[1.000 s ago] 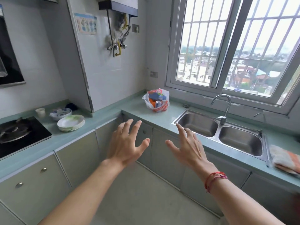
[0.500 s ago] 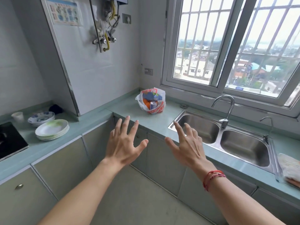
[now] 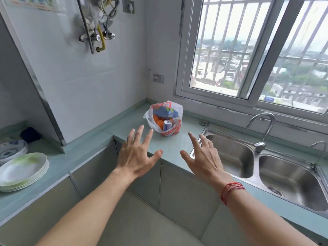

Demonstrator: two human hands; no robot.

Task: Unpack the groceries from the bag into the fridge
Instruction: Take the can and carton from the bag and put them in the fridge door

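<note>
The job had hardly begun. The plastic bag point(image 3: 177, 110) sat at the centre of the frame on the pale green countertop point(image 3: 122, 126), in the corner below the window point(image 3: 248, 50) and just left of the sink point(image 3: 229, 151). It looked full: oranges point(image 3: 157, 120), a drink can point(image 3: 167, 125) at its open mouth and a blue packet point(image 3: 164, 110) above them were all inside, and nothing from it lay out on the counter.

Both hands reached toward it from the lower half of the frame, backs up. The left hand point(image 3: 136, 155) was spread wide with straight fingers and held nothing; its fingertips came close to the bag's lower left side, near but not touching. The right hand point(image 3: 204, 157), a red cord point(image 3: 230, 189) at its wrist, was just as open and empty, hovering over the counter edge between the bag and the sink.

No fridge showed anywhere in the view, so by my reading every step was yet to be done: taking hold of the bag or its contents, carrying them to the fridge, opening the door and shelving each item. The stacked plates point(image 3: 23, 171) at the left edge played no part.
</note>
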